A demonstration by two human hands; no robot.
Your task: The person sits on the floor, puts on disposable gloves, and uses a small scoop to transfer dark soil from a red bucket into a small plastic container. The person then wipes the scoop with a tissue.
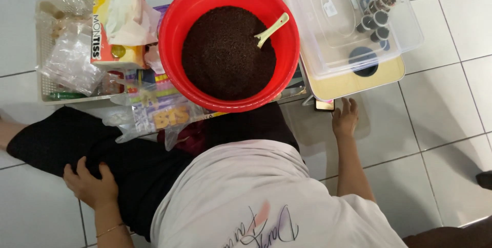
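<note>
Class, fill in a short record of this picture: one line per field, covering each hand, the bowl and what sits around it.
left hand: rests on the black-clad leg, holds nothing
right hand: flat on the tiled floor, holds nothing
red bowl: full of dark brown granules
spoon: pale, stuck in the granules
right of bowl: clear lidded box with small dark-capped jars
left of bowl: basket of plastic bags, tissue pack

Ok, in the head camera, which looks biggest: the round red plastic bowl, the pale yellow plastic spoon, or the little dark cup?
1. Round red plastic bowl
2. Pale yellow plastic spoon
3. Little dark cup
</note>
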